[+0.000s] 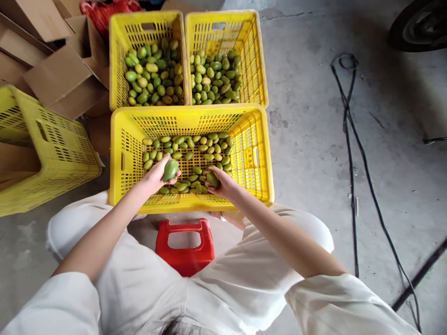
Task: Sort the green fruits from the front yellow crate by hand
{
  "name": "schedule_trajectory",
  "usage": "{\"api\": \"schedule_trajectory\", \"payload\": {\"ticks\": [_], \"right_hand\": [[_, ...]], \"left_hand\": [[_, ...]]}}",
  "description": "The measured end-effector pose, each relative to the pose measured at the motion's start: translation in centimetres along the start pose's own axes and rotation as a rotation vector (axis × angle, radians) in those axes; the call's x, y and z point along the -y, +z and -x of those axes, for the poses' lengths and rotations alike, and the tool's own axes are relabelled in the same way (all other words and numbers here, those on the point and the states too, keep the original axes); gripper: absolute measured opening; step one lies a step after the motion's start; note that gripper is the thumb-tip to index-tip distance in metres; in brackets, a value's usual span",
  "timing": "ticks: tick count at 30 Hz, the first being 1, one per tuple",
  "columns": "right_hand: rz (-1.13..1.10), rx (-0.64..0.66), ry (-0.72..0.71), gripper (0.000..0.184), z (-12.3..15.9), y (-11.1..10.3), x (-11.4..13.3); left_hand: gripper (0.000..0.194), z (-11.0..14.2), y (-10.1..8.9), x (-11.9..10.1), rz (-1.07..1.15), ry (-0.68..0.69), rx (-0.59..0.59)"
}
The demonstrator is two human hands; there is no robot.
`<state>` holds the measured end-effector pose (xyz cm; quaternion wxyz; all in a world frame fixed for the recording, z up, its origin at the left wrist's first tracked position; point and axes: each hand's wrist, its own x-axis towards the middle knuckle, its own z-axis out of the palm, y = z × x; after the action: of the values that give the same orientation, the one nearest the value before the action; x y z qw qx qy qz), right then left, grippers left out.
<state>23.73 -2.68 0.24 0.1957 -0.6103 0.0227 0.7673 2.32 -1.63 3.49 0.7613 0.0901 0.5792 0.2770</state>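
My left hand (pixel 157 177) is closed around a green mango (pixel 170 170), holding it over the near yellow crate (pixel 190 204). Over the right half of that crate, the fingers of my right hand (pixel 225 184) wrap round a darker green mango (pixel 212 179). Beneath both hands, green and yellowish mangoes (pixel 216 149) lie along the crate's sides, with the slatted bottom showing between them. Parts of the fruit below are hidden by my hands.
Behind stand two yellow crates, a left one (pixel 111 60) and a right one (pixel 263 60), both with mangoes. At left are another yellow crate (pixel 66 135) and cardboard boxes (pixel 59 79). A red stool (pixel 185 260) sits between my legs; a black cable (pixel 352 139) lies right.
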Motion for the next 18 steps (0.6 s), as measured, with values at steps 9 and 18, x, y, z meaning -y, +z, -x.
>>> {"api": "schedule_trajectory", "payload": {"ticks": [9,18], "right_hand": [[-0.291,0.056,-0.559,0.042,0.1,4.1,13.7],[1.140,-0.247,-0.373,0.051,-6.2,-1.7,2.2]], "left_hand": [[0.041,0.4,-0.1,-1.6,0.115,-0.022,-0.121],[0.033,-0.2,-0.9,-1.4,0.217,-0.029,-0.217]]}}
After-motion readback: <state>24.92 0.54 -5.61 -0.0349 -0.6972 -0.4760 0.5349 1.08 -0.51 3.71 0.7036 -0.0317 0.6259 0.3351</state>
